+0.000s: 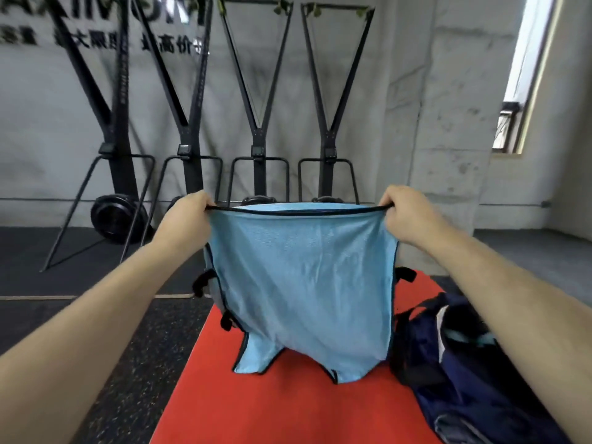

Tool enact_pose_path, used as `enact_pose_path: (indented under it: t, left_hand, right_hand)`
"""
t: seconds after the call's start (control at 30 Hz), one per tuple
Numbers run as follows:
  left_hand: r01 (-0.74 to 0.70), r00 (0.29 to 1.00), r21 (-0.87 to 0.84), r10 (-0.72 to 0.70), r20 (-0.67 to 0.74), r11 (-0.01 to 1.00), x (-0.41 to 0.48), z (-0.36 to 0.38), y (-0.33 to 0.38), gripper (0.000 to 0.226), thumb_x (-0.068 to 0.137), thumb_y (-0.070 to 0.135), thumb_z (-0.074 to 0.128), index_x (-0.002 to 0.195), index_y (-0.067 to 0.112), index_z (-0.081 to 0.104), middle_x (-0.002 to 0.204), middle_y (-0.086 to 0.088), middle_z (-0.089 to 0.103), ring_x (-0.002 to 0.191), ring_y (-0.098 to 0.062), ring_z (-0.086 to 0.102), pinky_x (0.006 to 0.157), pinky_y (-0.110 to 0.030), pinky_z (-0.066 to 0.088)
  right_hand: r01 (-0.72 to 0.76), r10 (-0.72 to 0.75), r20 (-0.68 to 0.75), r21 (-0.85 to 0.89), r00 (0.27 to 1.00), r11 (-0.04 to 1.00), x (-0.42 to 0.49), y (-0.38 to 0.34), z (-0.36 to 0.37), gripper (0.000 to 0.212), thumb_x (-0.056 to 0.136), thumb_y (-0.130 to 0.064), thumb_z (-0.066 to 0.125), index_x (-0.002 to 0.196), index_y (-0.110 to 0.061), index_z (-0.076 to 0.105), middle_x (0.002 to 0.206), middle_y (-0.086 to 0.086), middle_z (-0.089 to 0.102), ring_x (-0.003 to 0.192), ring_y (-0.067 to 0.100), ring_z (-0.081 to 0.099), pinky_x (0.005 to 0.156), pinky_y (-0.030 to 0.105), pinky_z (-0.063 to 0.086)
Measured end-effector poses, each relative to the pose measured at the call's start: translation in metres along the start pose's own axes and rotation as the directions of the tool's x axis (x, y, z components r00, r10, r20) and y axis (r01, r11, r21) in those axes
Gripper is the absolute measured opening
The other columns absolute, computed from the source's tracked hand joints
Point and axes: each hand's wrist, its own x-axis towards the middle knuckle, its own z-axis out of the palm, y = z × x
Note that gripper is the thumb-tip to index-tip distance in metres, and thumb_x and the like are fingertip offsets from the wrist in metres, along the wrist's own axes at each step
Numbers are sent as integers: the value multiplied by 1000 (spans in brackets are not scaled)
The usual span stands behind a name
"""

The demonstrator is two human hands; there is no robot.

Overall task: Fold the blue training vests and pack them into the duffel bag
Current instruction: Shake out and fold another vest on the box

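Pinching blue vest (301,283) by upper corners in curled fingers of left hand (185,219) and right hand (407,216), spreading flat over mat (272,411) for folding; duffel bag (464,389) beside, seemingly open for packing.

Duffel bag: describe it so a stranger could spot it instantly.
Start at the red mat on the floor. At its right edge, beside the held-up blue vest, lies the duffel bag. It is the only navy thing, open, with light blue cloth inside.

A red mat (282,411) is laid on the dark floor (105,347), with four black exercise machines (259,149) lined up beyond it and a window (520,75) set beyond its right side.
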Motion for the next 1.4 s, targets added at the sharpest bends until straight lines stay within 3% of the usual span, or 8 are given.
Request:
enact_pose_path:
  t: [0.23, 0.3, 0.4, 0.57, 0.73, 1.03, 1.23, 1.4]
  left_hand:
    - [82, 993, -240, -100, -63, 967, 37, -32, 35, 17, 96, 8, 34, 100, 12, 50, 89, -7, 58, 74, -24, 53, 60, -33, 41]
    - [20, 998, -196, -32, -58, 980, 45, -39, 37, 19, 99, 28, 37, 100, 17, 52, 87, -2, 60, 79, -25, 57, 67, -36, 44]
    - [-225, 974, 112, 225, 17, 968, 53, -53, 33, 58, 82, 83, 45, 104, 30, 52, 91, 9, 58, 86, -17, 56, 74, -37, 48]
    - [-377, 924, 510, 275, 266, 773, 59, -66, 28, 57, 76, 90, 36, 98, 39, 47, 78, 13, 54, 69, -10, 54, 64, -32, 42]
    - [-275, 924, 329, 153, 352, 903, 57, -58, 33, 26, 103, 40, 46, 88, 21, 54, 87, 3, 52, 77, -16, 50, 64, -30, 35]
    - [-115, 949, 101, 79, 306, 988, 42, -49, 40, 26, 86, -8, 37, 101, 9, 50, 79, 0, 49, 68, -18, 48, 50, -28, 29]
    - [-352, 909, 361, 224, 350, 863, 41, -59, 28, 56, 81, 75, 57, 87, 22, 44, 81, 10, 53, 73, -16, 53, 63, -34, 38]
    - [-388, 897, 483, 201, 393, 785, 48, -56, 23, 10, 95, 30, 56, 90, 22, 51, 88, 8, 51, 64, -11, 47, 58, -30, 39]
  right_hand:
    - [88, -75, -72, 210, 995, 974, 27, -16, -25, 22, 89, -1, 36, 86, -21, 44, 83, 9, 57, 77, 30, 54, 63, 39, 40]
    - [161, -153, -63, 156, 986, 975, 29, -14, -30, 11, 99, -35, 49, 99, -24, 49, 95, 4, 59, 88, 28, 57, 74, 40, 43]
    - [208, -201, 81, -91, 976, 974, 33, -8, -43, 71, 71, -91, 51, 123, -44, 45, 108, -8, 53, 93, 16, 56, 81, 39, 48]
    - [341, -279, 204, -407, 938, 848, 41, -8, -50, 21, 96, -56, 50, 91, -36, 53, 87, -8, 44, 87, 22, 58, 71, 40, 48]
    - [293, -206, 272, -339, 940, 894, 42, -23, -46, 23, 80, 5, 45, 77, -17, 52, 88, -5, 49, 86, 26, 57, 64, 36, 45]
    - [152, -139, 135, -92, 981, 984, 33, -36, -40, 21, 77, 6, 36, 80, -10, 50, 81, 7, 56, 80, 33, 56, 62, 39, 43]
    - [366, -302, 235, -308, 924, 878, 19, -30, -44, 55, 75, -80, 59, 106, -35, 47, 92, -12, 56, 83, 16, 58, 66, 35, 41]
    - [401, -261, 360, -401, 896, 824, 21, -26, -35, 15, 87, -7, 54, 93, -21, 49, 104, -3, 38, 90, 26, 56, 69, 37, 44]
